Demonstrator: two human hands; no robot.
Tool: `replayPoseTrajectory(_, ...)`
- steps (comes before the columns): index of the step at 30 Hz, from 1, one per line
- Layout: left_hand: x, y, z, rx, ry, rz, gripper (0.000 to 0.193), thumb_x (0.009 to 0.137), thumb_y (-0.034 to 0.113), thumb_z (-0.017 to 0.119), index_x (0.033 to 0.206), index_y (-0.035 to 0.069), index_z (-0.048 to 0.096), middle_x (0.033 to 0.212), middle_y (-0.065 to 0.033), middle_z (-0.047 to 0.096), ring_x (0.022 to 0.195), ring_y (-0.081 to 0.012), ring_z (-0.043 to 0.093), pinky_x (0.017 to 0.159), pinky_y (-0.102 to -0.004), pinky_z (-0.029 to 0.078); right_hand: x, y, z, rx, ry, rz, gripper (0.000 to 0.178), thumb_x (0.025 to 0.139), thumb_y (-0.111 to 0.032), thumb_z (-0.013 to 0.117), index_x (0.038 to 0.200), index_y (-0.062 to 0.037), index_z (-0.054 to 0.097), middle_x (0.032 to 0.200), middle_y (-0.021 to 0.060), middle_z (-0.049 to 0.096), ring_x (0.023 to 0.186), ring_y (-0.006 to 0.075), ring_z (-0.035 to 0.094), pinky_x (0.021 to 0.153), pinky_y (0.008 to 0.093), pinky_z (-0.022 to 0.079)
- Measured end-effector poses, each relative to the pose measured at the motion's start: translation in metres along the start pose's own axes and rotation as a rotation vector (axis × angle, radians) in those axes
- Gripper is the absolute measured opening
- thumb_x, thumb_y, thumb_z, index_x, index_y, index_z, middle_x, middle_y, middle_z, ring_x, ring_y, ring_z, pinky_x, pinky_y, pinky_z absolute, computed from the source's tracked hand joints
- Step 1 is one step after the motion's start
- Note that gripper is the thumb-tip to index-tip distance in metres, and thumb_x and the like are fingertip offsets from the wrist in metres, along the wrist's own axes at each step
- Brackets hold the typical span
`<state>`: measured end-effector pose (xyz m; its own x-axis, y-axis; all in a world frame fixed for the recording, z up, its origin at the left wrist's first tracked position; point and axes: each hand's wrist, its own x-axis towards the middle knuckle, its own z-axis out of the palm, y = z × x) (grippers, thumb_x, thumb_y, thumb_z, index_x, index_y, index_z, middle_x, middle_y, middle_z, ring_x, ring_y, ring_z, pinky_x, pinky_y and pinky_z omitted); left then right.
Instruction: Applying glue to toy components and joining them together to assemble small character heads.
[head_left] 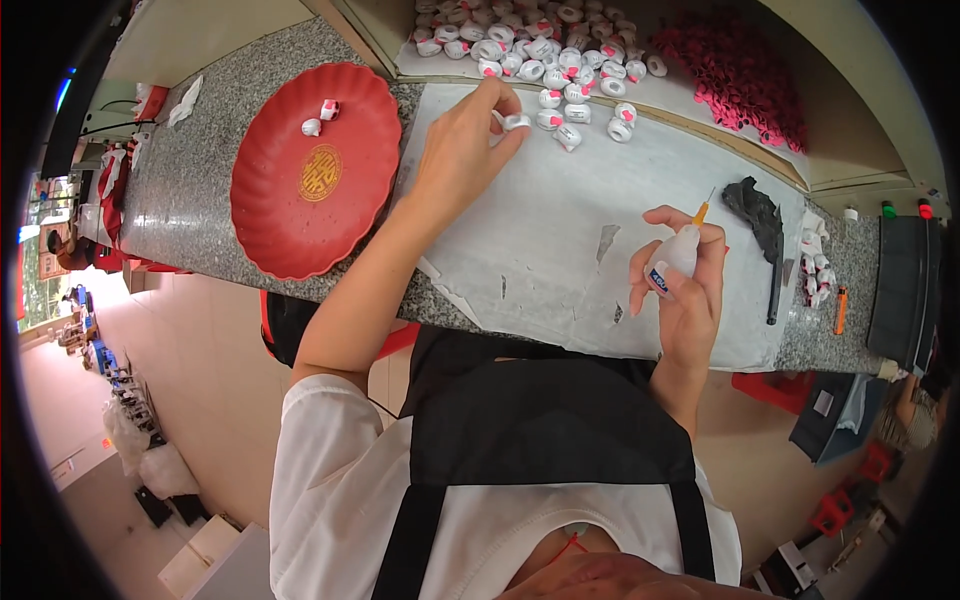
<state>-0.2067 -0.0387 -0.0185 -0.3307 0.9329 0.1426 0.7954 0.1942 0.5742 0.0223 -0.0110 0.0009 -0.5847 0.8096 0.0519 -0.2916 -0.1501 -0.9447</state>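
Note:
My left hand (468, 138) is reached out to the far side of the paper sheet. Its thumb and fingers pinch a small white figurine piece (516, 121), partly hidden by the fingertips. My right hand (688, 305) grips a small white squeeze bottle (676, 254) with an orange needle tip, which points up and away from me. Beyond my left hand, several white figurine heads with pink bows (569, 136) lie on the paper. A red scalloped plate (285, 235) sits to the left, with two small white-and-pink figurines (312, 127) on it.
Under my hands, a worn white paper sheet (540, 230) covers the speckled counter (185, 225). A shelf compartment behind holds a heap of white heads (540, 48) and a pile of pink parts (735, 75). Crumpled black plastic (757, 215), a dark pen (775, 292) and an orange tube (841, 311) lie right.

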Motion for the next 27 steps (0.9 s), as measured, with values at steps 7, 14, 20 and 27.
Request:
replayPoseTrajectory(7, -0.038, 0.049, 0.015, -1.472, -0.2, -0.082, 0.023, 0.074, 0.006, 0.055, 0.094, 0.003, 0.047, 0.092, -0.0082, 0.051, 0.077, -0.012, 0.052, 0.062, -0.0227, 0.043, 0.004, -0.008, -0.008, -0.042, 0.293, -0.227, 0.033, 0.073, -0.009, 0.05, 0.103, 0.002, 0.039, 0.096, 0.0135, 0.043, 0.07, 0.0182, 0.05, 0.045, 0.0261, 0.044)
replayPoseTrajectory(14, -0.046, 0.054, 0.04, -1.714, -0.137, -0.05, 0.016, 0.074, 0.007, 0.054, 0.089, 0.003, 0.049, 0.098, -0.0133, 0.049, 0.081, -0.0194, 0.054, 0.066, -0.0283, 0.046, 0.005, -0.011, -0.006, 0.129, 0.404, -0.427, 0.033, 0.067, -0.009, 0.061, 0.093, -0.0049, 0.041, 0.095, 0.0104, 0.042, 0.075, 0.0115, 0.044, 0.053, 0.0178, 0.039)
replayPoseTrajectory(20, -0.051, 0.049, 0.043, -1.695, -0.056, -0.066, 0.026, 0.073, 0.003, 0.053, 0.098, 0.002, 0.047, 0.1, -0.0147, 0.048, 0.085, -0.0216, 0.054, 0.079, -0.0335, 0.043, -0.003, -0.005, 0.004, -0.414, 0.2, -0.725, 0.037, 0.071, -0.028, 0.06, 0.093, -0.0055, 0.04, 0.083, 0.0085, 0.041, 0.068, 0.0148, 0.04, 0.061, 0.0251, 0.039)
replayPoseTrajectory(27, -0.053, 0.044, 0.042, -1.621, -0.083, -0.043, 0.035, 0.071, 0.0, 0.055, 0.104, -0.002, 0.042, 0.098, -0.0144, 0.05, 0.089, -0.022, 0.053, 0.08, -0.0344, 0.042, -0.002, 0.003, 0.011, -0.567, 0.154, -0.823, 0.04, 0.065, -0.029, 0.066, 0.086, -0.007, 0.039, 0.077, 0.0071, 0.043, 0.053, 0.0123, 0.041, 0.045, 0.0218, 0.038)
